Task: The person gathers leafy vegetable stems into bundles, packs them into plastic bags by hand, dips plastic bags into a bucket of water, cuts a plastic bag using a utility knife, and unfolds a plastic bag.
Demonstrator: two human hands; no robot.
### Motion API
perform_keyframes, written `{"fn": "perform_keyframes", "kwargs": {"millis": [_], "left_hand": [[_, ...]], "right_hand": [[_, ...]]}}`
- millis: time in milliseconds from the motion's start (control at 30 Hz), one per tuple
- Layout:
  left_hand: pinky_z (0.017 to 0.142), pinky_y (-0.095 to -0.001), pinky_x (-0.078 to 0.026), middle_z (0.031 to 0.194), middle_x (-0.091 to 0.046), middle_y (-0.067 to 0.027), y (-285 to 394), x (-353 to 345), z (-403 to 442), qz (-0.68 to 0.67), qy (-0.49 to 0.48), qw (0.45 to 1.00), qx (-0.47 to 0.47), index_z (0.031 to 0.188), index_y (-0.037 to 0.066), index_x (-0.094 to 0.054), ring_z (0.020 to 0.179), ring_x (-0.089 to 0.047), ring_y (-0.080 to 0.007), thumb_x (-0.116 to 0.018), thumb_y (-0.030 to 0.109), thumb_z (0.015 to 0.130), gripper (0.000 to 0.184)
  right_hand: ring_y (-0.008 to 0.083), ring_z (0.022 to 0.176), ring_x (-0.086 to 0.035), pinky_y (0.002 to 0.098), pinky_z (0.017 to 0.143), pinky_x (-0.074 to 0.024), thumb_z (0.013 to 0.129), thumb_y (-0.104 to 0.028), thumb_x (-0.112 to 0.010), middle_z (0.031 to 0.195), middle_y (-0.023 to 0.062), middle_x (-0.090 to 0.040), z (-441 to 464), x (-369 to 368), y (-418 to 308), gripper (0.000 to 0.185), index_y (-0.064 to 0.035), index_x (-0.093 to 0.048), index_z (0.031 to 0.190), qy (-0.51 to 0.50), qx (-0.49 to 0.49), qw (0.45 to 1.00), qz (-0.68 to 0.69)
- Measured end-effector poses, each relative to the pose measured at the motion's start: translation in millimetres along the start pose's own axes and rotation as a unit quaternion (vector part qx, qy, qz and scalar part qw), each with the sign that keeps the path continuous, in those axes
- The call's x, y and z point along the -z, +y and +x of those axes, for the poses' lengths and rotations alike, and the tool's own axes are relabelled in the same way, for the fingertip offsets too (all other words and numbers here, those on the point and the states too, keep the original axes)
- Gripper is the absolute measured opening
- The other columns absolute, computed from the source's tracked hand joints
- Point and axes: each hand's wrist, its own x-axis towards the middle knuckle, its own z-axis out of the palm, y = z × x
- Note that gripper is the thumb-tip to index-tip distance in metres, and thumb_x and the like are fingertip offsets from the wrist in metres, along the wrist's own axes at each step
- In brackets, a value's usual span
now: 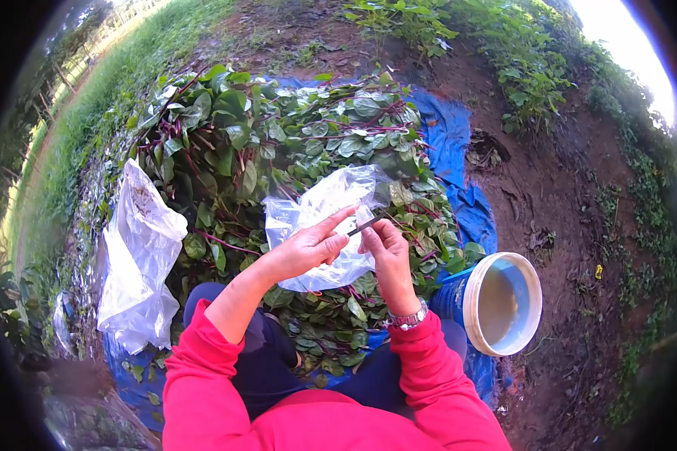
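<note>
Both my hands are at the middle of the head view, close together over a clear plastic bag [320, 199]. The bag lies spread on a heap of leafy greens with purple-red stems [237, 139]. A thin dark strip [365, 225] runs between my hands; whether it is a blade cannot be made out. My left hand [305, 248] has its index finger stretched forward, and its thumb presses at the strip's near end. Wearing a wristwatch, my right hand [390, 259] pinches a gathered bit of the plastic beside the strip's other end.
A second plastic bag [139, 255] lies crumpled on the left. At the right stands a blue bucket with a white rim [535, 301], with cloudy liquid inside. Blue tarp [447, 143] spreads under the greens. Bare soil [549, 203] and weeds [530, 71] border it; grass [90, 150] is at left.
</note>
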Motion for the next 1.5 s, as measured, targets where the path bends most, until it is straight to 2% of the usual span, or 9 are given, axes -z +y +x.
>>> {"fn": "perform_keyframes", "kwargs": {"millis": [200, 267, 367, 800, 900, 1000, 1200, 1300, 1500], "left_hand": [[0.06, -0.0242, -0.04, 0.065, -0.045, 0.001, -14.0, -1.0, 6.2, -0.051, -0.025, 0.997, 0.045, 0.133, 0.019, -0.039, 0.066, -0.046, -0.006, -0.044, 0.031, 0.092, 0.043], [0.054, -0.0275, -0.043, 0.063, -0.049, -0.0023, -25.0, -8.2, 13.1, 0.195, 0.132, 0.952, -0.194, 0.127, 0.028, -0.047, 0.061, -0.052, -0.0097, -0.048, 0.028, 0.09, 0.037], [0.047, -0.0322, -0.044, 0.063, -0.05, -0.0049, -5.8, -9.5, 0.8, 0.483, 0.18, 0.849, -0.119, 0.124, 0.034, -0.048, 0.055, -0.055, -0.0168, -0.053, 0.029, 0.086, 0.039], [0.046, -0.0323, -0.043, 0.058, -0.041, -0.0009, -5.4, 16.5, 9.0, 0.572, 0.219, 0.74, -0.277, 0.124, 0.039, -0.046, 0.052, -0.051, -0.0176, -0.059, 0.034, 0.078, 0.048], [0.055, -0.0384, -0.047, 0.076, -0.06, -0.011, -34.9, 70.0, 12.6, 0.381, 0.385, 0.808, -0.231, 0.091, 0.013, -0.059, 0.066, -0.059, -0.0293, -0.049, 0.026, 0.088, 0.017], [0.064, -0.0379, -0.049, 0.102, -0.06, -0.018, -8.6, 117.8, -25.3, 0.379, 0.474, 0.795, -0.002, 0.129, 0.015, -0.041, 0.085, -0.06, -0.0354, -0.03, 0.044, 0.093, 0.047], [0.065, -0.0285, -0.048, 0.088, -0.062, -0.0134, -49.6, 89.0, -4.5, 0.139, 0.315, 0.907, 0.241, 0.133, 0.005, -0.031, 0.067, -0.058, -0.0128, -0.059, 0.067, 0.068, 0.094], [0.062, -0.0283, -0.047, 0.083, -0.062, -0.011, -85.5, 61.8, 14.2, 0.246, 0.204, 0.916, 0.241, 0.132, 0.009, -0.032, 0.068, -0.059, -0.0163, -0.068, 0.033, 0.067, 0.079], [0.068, -0.0325, -0.048, 0.081, -0.063, -0.0137, -69.3, 14.3, 20.1, 0.218, 0.203, 0.947, 0.119, 0.098, 0.004, -0.056, 0.074, -0.062, -0.0239, -0.057, 0.011, 0.069, 0.029]], "right_hand": [[0.0079, 0.065, -0.047, 0.0229, 0.059, -0.0387, 0.084, -0.012, -0.054, 0.079, 0.0008, -0.052, -1.2, 0.3, 3.4, 0.013, -0.0011, -0.057, 0.091, -0.021, 0.007, 1.0, -0.006], [0.0082, 0.066, -0.047, 0.0233, 0.059, -0.0389, 0.084, -0.012, -0.054, 0.079, 0.001, -0.052, -1.0, 1.4, 4.1, 0.013, -0.0012, -0.056, 0.092, -0.031, 0.012, 0.999, -0.003], [0.0089, 0.072, -0.048, 0.024, 0.062, -0.0403, 0.085, -0.015, -0.054, 0.081, 0.0018, -0.053, -1.0, -4.5, 0.5, 0.016, -0.0014, -0.054, 0.094, -0.029, -0.048, 0.995, 0.082], [0.0037, 0.067, -0.044, 0.0191, 0.061, -0.0344, 0.089, -0.018, -0.053, 0.073, -0.0045, -0.053, -5.9, -12.9, 1.3, 0.016, -0.0042, -0.057, 0.083, 0.011, -0.024, 0.998, 0.049], [0.0032, 0.069, -0.043, 0.0186, 0.064, -0.0334, 0.088, -0.015, -0.053, 0.074, -0.0052, -0.052, -11.6, -1.9, -5.0, 0.012, -0.0046, -0.058, 0.084, 0.0, 0.014, 0.996, 0.085], [0.0032, 0.069, -0.044, 0.0187, 0.065, -0.0332, 0.088, -0.015, -0.053, 0.074, -0.0049, -0.052, -18.9, 5.9, -18.9, 0.012, -0.0045, -0.057, 0.084, 0.025, 0.026, 0.993, 0.112], [0.0049, 0.071, -0.048, 0.0205, 0.067, -0.0384, 0.089, -0.017, -0.052, 0.075, -0.003, -0.054, -19.8, 19.3, -17.3, 0.016, -0.0023, -0.057, 0.085, -0.108, -0.038, 0.993, 0.007], [0.0066, 0.073, -0.051, 0.0232, 0.069, -0.0431, 0.089, -0.022, -0.052, 0.077, -0.0008, -0.058, -22.9, 14.1, -17.2, 0.023, -0.0001, -0.058, 0.093, -0.412, -0.171, 0.891, -0.089], [0.0137, 0.094, -0.052, 0.0298, 0.083, -0.0426, 0.081, -0.01, -0.056, 0.101, 0.0047, -0.057, -20.6, 27.7, -29.9, 0.029, -0.0037, -0.055, 0.11, -0.473, -0.121, 0.859, -0.154]]}}
